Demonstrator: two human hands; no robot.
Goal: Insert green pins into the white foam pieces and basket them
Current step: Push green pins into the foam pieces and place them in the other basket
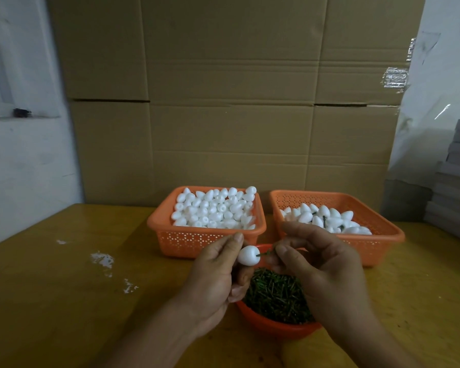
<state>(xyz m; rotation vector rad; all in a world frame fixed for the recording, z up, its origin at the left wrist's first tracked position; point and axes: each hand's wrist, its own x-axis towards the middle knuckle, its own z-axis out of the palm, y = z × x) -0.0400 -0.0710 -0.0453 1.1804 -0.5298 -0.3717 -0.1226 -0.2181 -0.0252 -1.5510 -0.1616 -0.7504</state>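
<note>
My left hand (215, 277) holds a white egg-shaped foam piece (248, 255) between thumb and fingers. My right hand (322, 269) pinches a green pin (265, 254) whose tip touches the right end of that foam piece. Both hands hover above an orange bowl (276, 326) full of loose green pins (276, 297). Behind on the left stands an orange basket (170, 236) heaped with plain white foam pieces (215, 208). The orange basket (383, 235) on the right holds foam pieces with green pins (327, 219) in them.
The baskets and bowl sit on a yellow wooden table (64, 301) with white foam crumbs (102, 260) on its left part. Large cardboard boxes (231, 102) form a wall behind. Grey stacked boards (454, 187) stand at the far right.
</note>
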